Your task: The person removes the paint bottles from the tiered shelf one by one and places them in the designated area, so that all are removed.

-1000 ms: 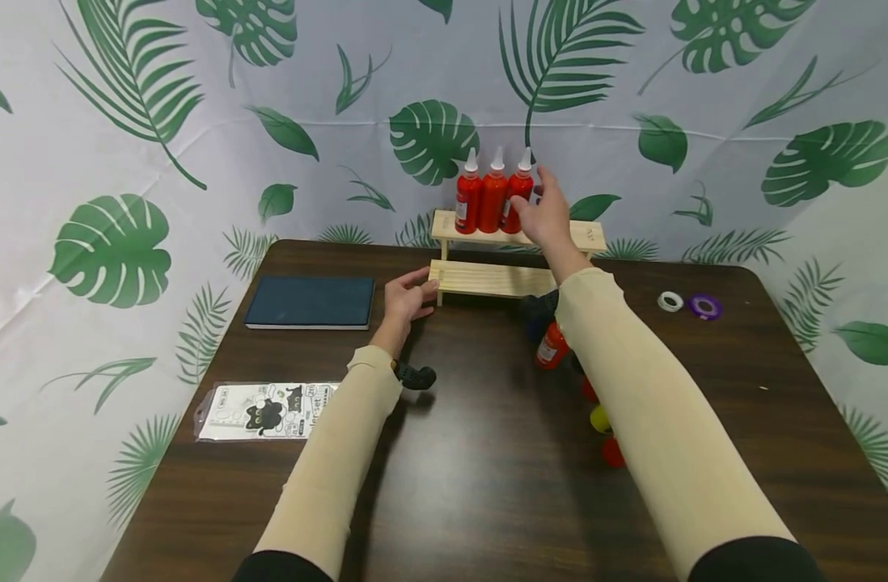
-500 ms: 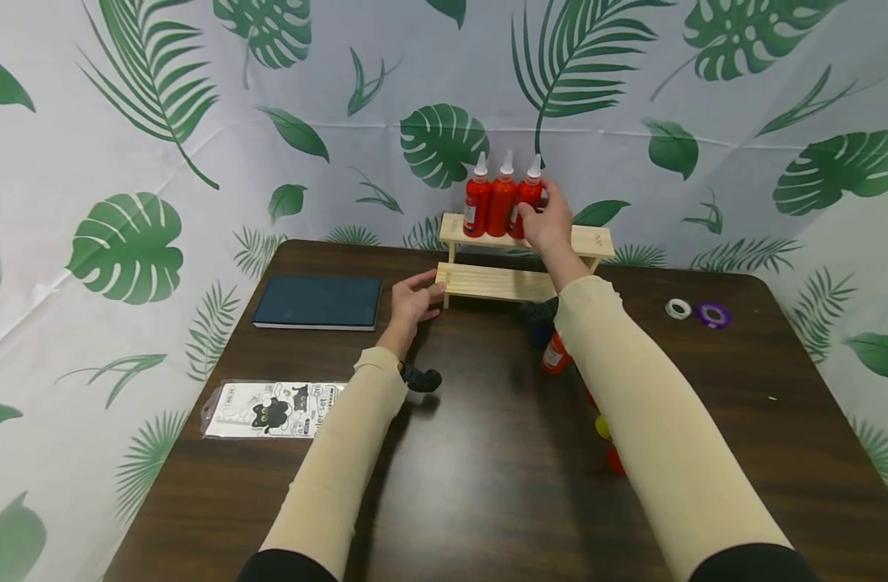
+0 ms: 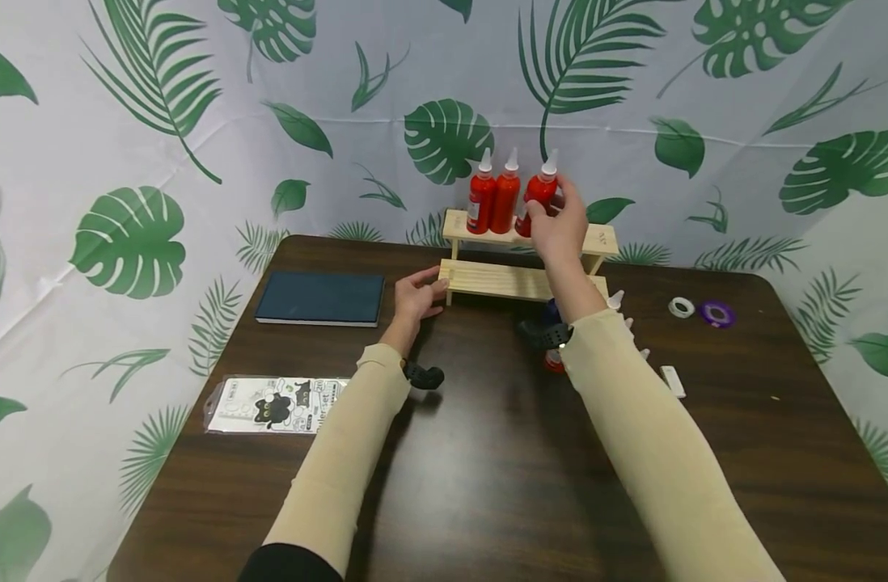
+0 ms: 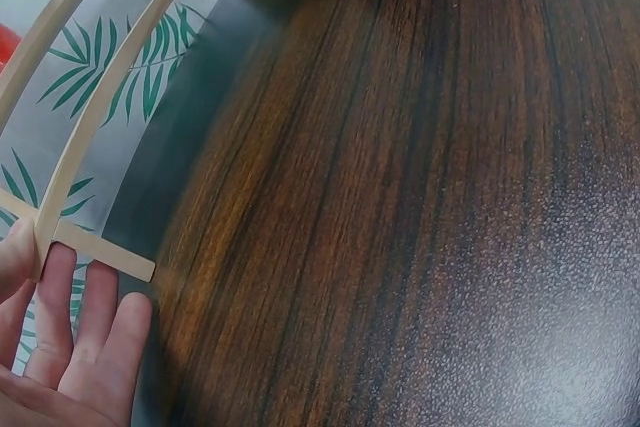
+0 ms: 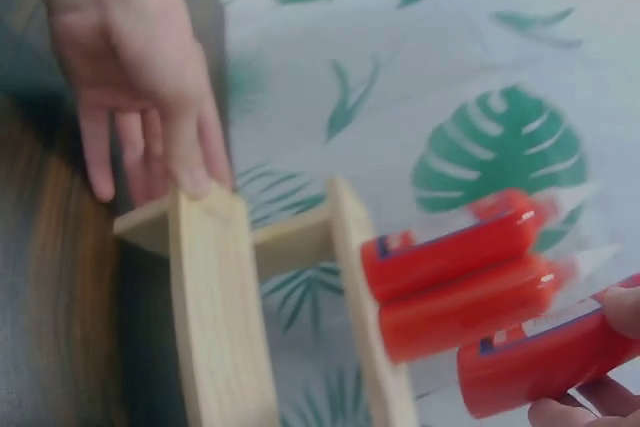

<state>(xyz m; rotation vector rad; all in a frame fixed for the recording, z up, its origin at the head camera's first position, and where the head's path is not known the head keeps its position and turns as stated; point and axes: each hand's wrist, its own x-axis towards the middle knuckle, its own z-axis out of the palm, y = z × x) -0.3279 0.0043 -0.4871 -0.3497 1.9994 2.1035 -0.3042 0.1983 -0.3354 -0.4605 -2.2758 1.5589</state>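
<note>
My right hand [image 3: 563,230] grips a red squeeze bottle [image 3: 539,191] with a white pointed nozzle, above the upper tier of a two-step wooden rack [image 3: 495,280]. The bottle leans right; in the right wrist view a small gap shows between its base and the board. Two similar red bottles, one on the left [image 3: 480,202] and one beside it [image 3: 505,202], stand upright side by side on that tier. At the lower tier's left end, my left hand [image 3: 413,299] holds the rack, thumb [image 5: 188,162] on top and fingers [image 4: 97,312] below.
Behind my right forearm, another red bottle [image 3: 554,361] and several white nozzles [image 3: 615,300] partly show. A white block [image 3: 673,381], a white tape roll [image 3: 681,307] and a purple one [image 3: 716,314] lie right. A dark blue notebook [image 3: 320,298] and packaged ruler set [image 3: 272,404] lie left.
My right hand has closed round the rightmost bottle on the upper tier and moved it right, away from the other two. The left hand stays at the rack. The head view has shifted slightly.
</note>
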